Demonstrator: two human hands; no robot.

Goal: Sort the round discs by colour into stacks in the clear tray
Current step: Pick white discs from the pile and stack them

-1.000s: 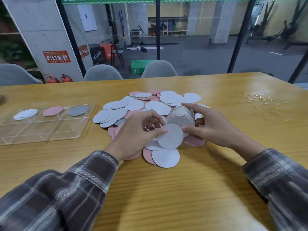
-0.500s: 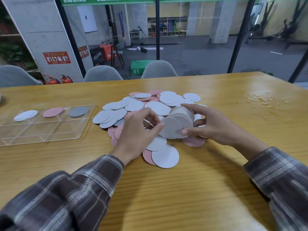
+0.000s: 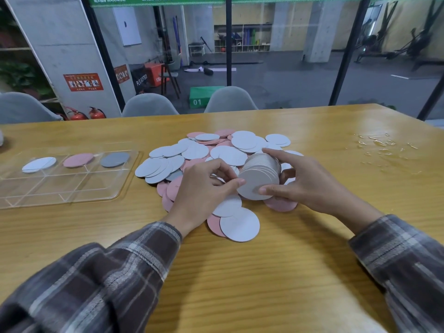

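A loose pile of white, pink and grey round discs lies in the middle of the wooden table. My right hand grips a thick stack of white discs, tilted on its side above the pile. My left hand has its curled fingertips against the stack's front disc at its left edge. The clear tray sits at the left, holding one white disc, one pink disc and one grey disc in three back compartments.
Scraps of clear film lie on the table at the right. Grey chairs stand along the far edge. The near part of the table is bare wood between my sleeves.
My left hand carried a single white disc up and right and laid it onto the front of the stack in my right hand. The stack tilted slightly toward me.
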